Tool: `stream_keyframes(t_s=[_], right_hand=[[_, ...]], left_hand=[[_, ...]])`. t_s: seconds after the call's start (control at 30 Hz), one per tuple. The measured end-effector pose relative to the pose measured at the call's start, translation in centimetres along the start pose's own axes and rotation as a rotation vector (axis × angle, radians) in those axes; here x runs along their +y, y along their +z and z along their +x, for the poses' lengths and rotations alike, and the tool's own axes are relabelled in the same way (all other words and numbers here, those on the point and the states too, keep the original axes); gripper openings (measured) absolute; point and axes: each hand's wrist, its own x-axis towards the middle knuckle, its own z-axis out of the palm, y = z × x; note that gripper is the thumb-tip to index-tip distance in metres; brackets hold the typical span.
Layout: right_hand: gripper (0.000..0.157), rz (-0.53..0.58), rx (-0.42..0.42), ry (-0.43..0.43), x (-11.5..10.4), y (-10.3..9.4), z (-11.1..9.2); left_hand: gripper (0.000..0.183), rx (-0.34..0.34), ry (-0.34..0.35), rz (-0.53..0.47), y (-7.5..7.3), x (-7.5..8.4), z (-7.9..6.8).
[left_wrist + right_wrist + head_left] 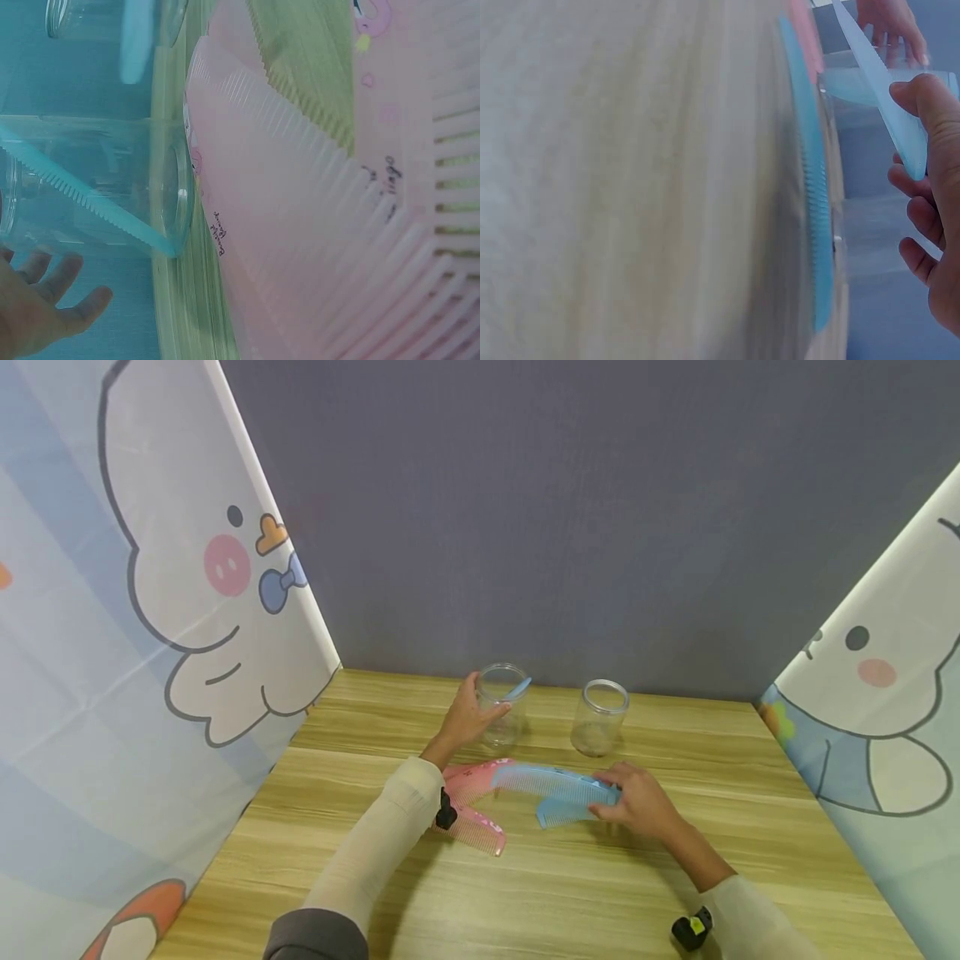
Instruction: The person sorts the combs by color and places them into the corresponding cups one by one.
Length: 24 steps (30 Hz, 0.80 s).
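Observation:
My left hand point(470, 714) spans the side of a clear jar point(501, 735), thumb in front and fingers round the left near the rim. Inside that jar a blue comb point(86, 196) leans diagonally, its end poking out at the top. With thumb and fingers, my right hand point(636, 799) pinches the right end of another blue comb point(555, 783), which is raised over the table. Beneath it a further blue comb point(815, 225) lies on the wood. Pink combs point(300, 247) overlap on the table below my left wrist.
A second clear jar point(598, 727) stands to the right of the first, close to the grey back panel point(525, 527). Cartoon-printed cloths point(187, 652) flank the wood-grain table point(570, 893) on both sides.

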Motion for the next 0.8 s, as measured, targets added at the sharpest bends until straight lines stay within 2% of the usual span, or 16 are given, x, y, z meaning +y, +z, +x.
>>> stream_keyframes(t_s=[0.17, 0.33, 0.57, 0.8], right_hand=[[0.043, 0.024, -0.004, 0.048, 0.4, -1.1, 0.5], [0.04, 0.029, 0.012, 0.045, 0.6, -2.1, 1.2], [0.041, 0.042, -0.015, 0.123, 0.8, -4.1, 2.3], [0.037, 0.005, 0.09, 0.059, 0.9, -5.9, 3.9]], left_hand=[[0.096, 0.006, 0.009, -0.003, 0.0, 0.1, 0.0], [0.098, 0.0, -0.007, -0.002, 0.1, 0.0, 0.0], [0.097, -0.006, -0.006, 0.001, 0.1, 0.1, -0.1], [0.099, -0.013, -0.007, 0.015, -0.1, 0.3, -0.2]])
